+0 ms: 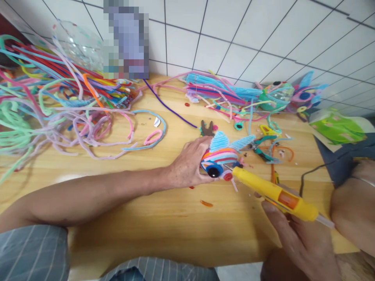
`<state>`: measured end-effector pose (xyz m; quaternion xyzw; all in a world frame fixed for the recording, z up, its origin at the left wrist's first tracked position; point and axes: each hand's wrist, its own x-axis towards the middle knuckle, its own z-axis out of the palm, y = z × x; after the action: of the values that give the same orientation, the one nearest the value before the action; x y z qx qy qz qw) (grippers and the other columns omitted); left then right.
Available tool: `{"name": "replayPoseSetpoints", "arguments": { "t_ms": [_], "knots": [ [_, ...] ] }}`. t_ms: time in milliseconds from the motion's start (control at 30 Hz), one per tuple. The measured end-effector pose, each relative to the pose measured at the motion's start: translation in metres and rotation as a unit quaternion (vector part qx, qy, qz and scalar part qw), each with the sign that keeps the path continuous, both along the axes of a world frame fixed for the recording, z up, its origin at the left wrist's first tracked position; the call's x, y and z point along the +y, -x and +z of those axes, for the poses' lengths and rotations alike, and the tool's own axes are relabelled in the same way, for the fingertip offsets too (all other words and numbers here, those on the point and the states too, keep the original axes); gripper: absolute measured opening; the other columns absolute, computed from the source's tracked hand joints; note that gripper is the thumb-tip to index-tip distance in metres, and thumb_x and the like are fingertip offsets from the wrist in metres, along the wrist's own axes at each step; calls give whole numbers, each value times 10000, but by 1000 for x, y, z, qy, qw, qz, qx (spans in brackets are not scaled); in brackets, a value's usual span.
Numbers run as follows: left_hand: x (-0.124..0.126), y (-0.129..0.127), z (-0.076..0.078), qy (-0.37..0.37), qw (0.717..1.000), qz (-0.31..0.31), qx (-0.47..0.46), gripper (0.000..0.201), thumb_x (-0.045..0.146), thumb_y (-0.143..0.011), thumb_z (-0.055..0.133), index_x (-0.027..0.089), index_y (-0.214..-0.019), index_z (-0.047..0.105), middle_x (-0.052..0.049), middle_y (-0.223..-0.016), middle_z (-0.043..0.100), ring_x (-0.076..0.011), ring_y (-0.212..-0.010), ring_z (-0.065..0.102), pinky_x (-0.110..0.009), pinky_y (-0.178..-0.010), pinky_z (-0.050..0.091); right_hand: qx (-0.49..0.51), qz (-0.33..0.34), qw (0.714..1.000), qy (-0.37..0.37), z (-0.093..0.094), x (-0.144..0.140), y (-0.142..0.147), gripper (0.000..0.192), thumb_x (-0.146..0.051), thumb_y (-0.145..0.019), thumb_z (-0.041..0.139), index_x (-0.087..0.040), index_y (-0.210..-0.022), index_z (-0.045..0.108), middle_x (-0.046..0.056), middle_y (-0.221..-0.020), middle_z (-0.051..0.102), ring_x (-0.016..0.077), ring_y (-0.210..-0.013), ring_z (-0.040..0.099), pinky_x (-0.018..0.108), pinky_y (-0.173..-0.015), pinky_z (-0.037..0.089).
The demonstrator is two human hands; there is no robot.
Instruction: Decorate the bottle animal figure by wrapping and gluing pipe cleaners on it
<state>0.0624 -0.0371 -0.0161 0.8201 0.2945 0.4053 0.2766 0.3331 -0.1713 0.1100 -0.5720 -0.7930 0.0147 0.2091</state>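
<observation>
My left hand (187, 162) is closed around a fish figure (219, 157) made of striped pipe cleaners, with light blue fins, a black eye ringed in blue and a red mouth. A yellow hot glue gun (263, 185) is gripped in my right hand (295, 230), a clear glue stick poking out of its back. The gun's metal nozzle points at the front of the fish between eye and mouth; whether it touches, I cannot tell. Just behind the fish lie teal-handled pliers (260, 150) and a brown forked piece (207, 128).
Loose pipe cleaners (67, 125) sprawl over the table's left side. Blue and pink bundles (216, 88) lie by the tiled wall, beside another fish figure (277, 96). A green packet (336, 127) is at right. The black cord (310, 169) runs near a bare limb (356, 207) wearing a thin band.
</observation>
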Motion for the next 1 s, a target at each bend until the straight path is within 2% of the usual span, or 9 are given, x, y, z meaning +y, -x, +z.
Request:
{"name": "replayPoseSetpoints", "arguments": {
  "t_ms": [167,367,533,667,800,900,1000],
  "knots": [
    [0,0,1,16,1000,-1,1,1035,680,-835,861,218,-1629,384,-233,-1617,571,-406,-1530,562,-600,-1232,505,-14,-31,999,7,-1,-2,-3,214,-389,-1092,585,-241,-1142,731,75,-1085,860,289,-991,848,384,-843,686],
    [-1,-1,-1,-10,1000,6,-8,1036,684,-838,866,226,-1625,373,-237,-1595,582,-409,-1505,578,-600,-1199,524,33,19,999,20,3,3,10,177,-289,-1086,583,-238,-1182,724,59,-1144,853,240,-1002,840,313,-879,664],
    [0,-1,-2,-7,1000,0,-15,1046,686,-841,862,217,-1636,371,-244,-1590,582,-410,-1501,580,-609,-1201,519,35,-14,999,10,-3,0,1,171,-322,-1070,616,-249,-1151,748,57,-1127,856,270,-1024,838,346,-894,665],
    [1,0,-1,9,1000,-3,-1,1054,680,-817,883,225,-1626,384,-237,-1609,574,-413,-1524,567,-623,-1226,503,54,-35,998,19,-8,-5,-8,149,-363,-1048,672,-272,-1131,756,35,-1055,856,264,-914,836,345,-798,660],
    [1,0,0,24,1000,-11,4,1041,673,-809,888,232,-1615,398,-233,-1627,565,-416,-1545,550,-632,-1234,497,40,-44,998,29,-7,-5,-10,221,-435,-1077,627,-259,-1109,757,49,-1070,862,282,-934,843,371,-795,664],
    [1,-1,0,19,1000,-4,-1,1028,694,-818,870,225,-1605,404,-235,-1624,567,-412,-1543,552,-627,-1229,502,29,-42,998,20,-4,-3,-9,233,-444,-1089,605,-258,-1078,745,38,-1018,864,266,-896,849,346,-740,666],
    [0,-2,0,6,1000,6,-9,991,725,-855,826,217,-1592,400,-235,-1600,587,-399,-1522,576,-609,-1216,517,9,-53,998,42,1,0,-6,252,-438,-1107,571,-254,-1073,739,44,-1000,863,264,-895,854,332,-694,668]
  ]
}}
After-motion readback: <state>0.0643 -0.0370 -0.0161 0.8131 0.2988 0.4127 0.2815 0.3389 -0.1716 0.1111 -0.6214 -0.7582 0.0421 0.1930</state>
